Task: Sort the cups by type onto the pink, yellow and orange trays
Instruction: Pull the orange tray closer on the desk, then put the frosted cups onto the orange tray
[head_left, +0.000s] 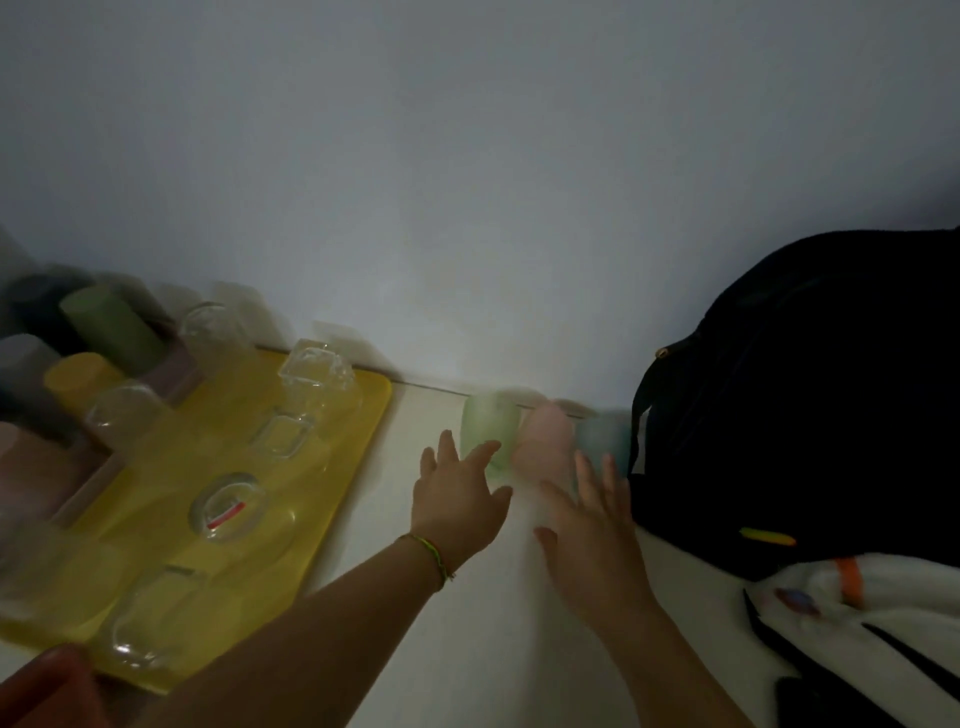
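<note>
From the head camera we see a dim, motion-blurred worktop (457, 649) set against a pale wall (467, 182). Both our hands are stretched out over it toward three frosted cups that stand in a row at the worktop's back edge, close to the wall: a green cup (488, 423), a pink cup (545, 441) touching it, and a bluish cup (602, 441) nearest the black bag (805, 405) that fills the right end.

Our left hand (457, 504), with a thin green cord bracelet (434, 558) at the wrist, is open with fingers spread; its fingertips overlap the lower part of the green cup, but we cannot tell whether they touch it. Our right hand (592, 535) is open too, fingers loosely spread, in front of the pink and bluish cups and holding nothing.

On the left half of the worktop lies the yellow tray (358, 415), carrying several clear glasses (317, 371), most of them upside down. Beyond its far left side sits the pink tray (176, 371) with opaque cups, among them an olive-green one (111, 325) and a yellow one (78, 382). At the near left corner a reddish-orange shape (47, 680) shows, too blurred to identify.
</note>
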